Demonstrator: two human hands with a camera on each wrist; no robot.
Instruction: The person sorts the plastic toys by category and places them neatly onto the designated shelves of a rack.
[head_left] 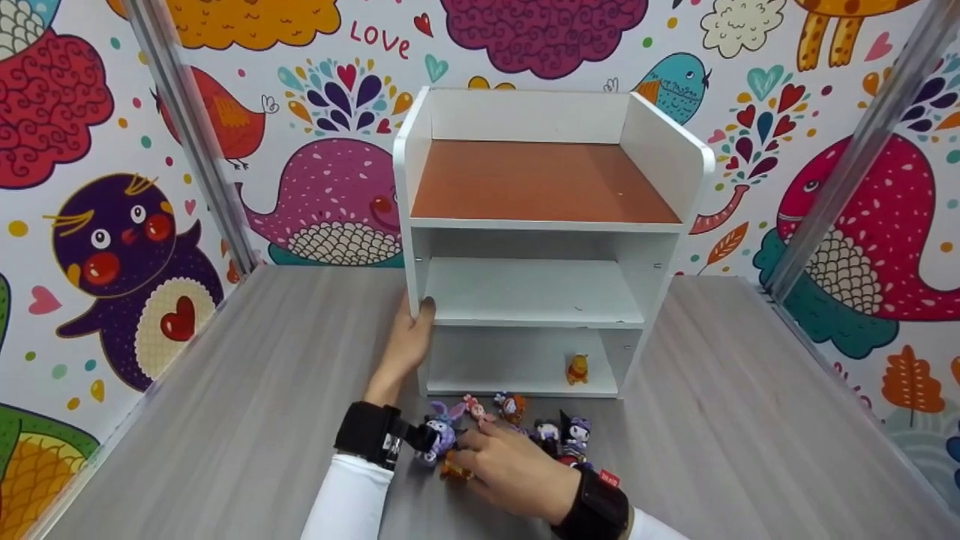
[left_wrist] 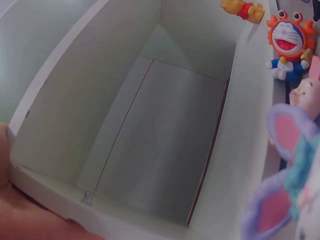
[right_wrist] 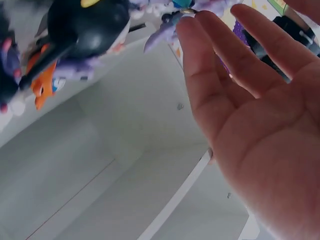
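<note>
My left hand [head_left: 405,345] grips the left side panel of a small white shelf unit [head_left: 525,325], thumb on the front edge and the other fingers hidden behind it. My right hand [head_left: 521,466] hovers over a cluster of toy figurines on the floor, fingers extended and palm facing the shelf in the right wrist view. Near its fingertips is a purple long-eared figurine [head_left: 442,435]. Behind it stand a pink figurine [head_left: 478,409] and an orange-hooded blue cat figurine [left_wrist: 288,42]. Dark-hooded figurines [head_left: 577,435] are to the right. A yellow bear figurine [head_left: 577,370] sits on the bottom shelf, right side.
The unit has a brown top board [head_left: 540,180] with raised white sides, and a middle shelf [head_left: 532,292] below. Grey wood-look floor [head_left: 735,420] spreads on both sides. Printed cartoon walls [head_left: 330,180] with metal corner posts [head_left: 187,127] enclose the space.
</note>
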